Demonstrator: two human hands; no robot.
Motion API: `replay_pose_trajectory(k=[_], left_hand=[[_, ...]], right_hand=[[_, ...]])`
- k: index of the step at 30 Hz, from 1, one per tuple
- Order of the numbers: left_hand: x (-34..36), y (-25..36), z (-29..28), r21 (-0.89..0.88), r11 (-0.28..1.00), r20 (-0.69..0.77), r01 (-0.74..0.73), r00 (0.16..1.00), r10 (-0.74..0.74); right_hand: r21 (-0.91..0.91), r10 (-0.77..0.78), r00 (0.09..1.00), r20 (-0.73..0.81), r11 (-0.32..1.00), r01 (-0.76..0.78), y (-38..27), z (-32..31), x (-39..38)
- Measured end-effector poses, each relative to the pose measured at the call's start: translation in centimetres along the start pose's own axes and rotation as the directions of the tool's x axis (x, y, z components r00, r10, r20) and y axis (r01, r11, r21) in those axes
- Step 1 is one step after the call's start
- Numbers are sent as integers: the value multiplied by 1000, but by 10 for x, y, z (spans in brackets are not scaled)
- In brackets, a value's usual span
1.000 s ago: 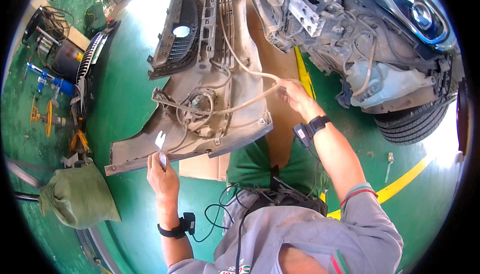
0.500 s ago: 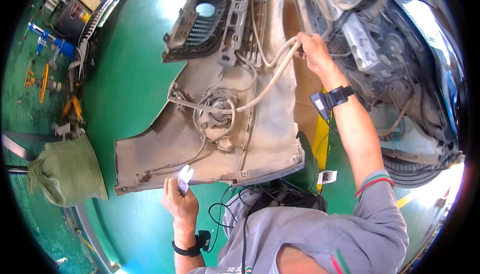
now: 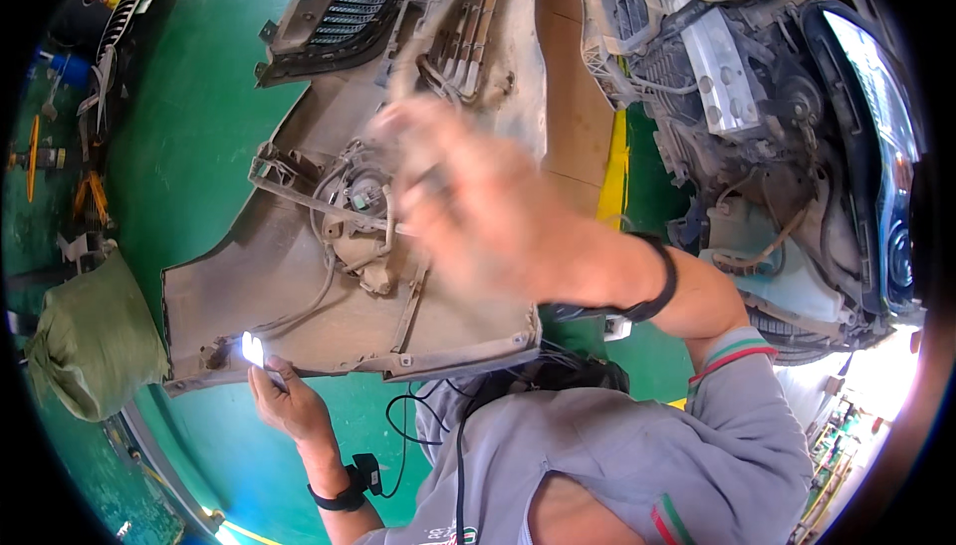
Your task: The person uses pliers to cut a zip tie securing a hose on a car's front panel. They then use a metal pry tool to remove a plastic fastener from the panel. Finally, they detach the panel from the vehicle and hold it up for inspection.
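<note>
A: What's the big part on the floor?

B: Detached bumper cover [image 3: 299,286], inner side up. Dusty tan plastic, ribbed, w/ a black slatted grille [image 3: 344,22] at the far end and a round fog-lamp housing [image 3: 363,196] mid-panel, thin cables looped around it.

A: Left hand?

B: Left hand [image 3: 289,401] at the near lower edge of the bumper cover, fingers curled round a small white clip-like piece [image 3: 252,349] that touches the rim. Too bright to tell what it is exactly.

A: Right hand?

B: Right hand [image 3: 468,196] raised over the fog-lamp housing, fingers spread, nothing seen in it. Heavily blurred, so can't tell if it touches the panel. Black wristband on that arm.

A: Edges, room?

B: Near rim runs straight, w/ small tabs. Smooth green floor [image 3: 199,136] open to the left of the panel; lumpy green sack [image 3: 90,341] just beside its left corner. Right side tight: stripped car front [image 3: 757,97], bare metal, hoses, close by, yellow floor line [image 3: 617,171] between.
</note>
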State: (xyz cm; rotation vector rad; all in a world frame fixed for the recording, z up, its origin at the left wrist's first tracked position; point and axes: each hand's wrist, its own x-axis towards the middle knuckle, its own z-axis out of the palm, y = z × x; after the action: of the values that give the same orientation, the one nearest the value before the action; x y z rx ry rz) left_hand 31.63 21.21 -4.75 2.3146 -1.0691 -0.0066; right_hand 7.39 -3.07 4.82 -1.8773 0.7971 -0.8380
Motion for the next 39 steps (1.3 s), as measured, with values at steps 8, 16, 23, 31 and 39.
replay_pose_trajectory(k=[8,16,23,31,39], left_hand=[[22,-4,-29,-457,823,318,337,926,-203],[54,53,-40,-375,821,751,431,661,-4],[87,72,-30,-325,884,767,335,640,39],[232,-18,-21,-288,935,379,205,921,-85],[262,-74,41,372,907,556,-195,830,-49]], right_hand=[[-426,-301,728,615,650,629,-47,127,-76],[-475,-251,804,539,698,536,-39,155,-94],[-321,-303,863,403,837,444,-25,128,-101],[-519,-42,883,468,795,314,14,69,-139],[-642,-38,884,466,674,367,9,84,-139]])
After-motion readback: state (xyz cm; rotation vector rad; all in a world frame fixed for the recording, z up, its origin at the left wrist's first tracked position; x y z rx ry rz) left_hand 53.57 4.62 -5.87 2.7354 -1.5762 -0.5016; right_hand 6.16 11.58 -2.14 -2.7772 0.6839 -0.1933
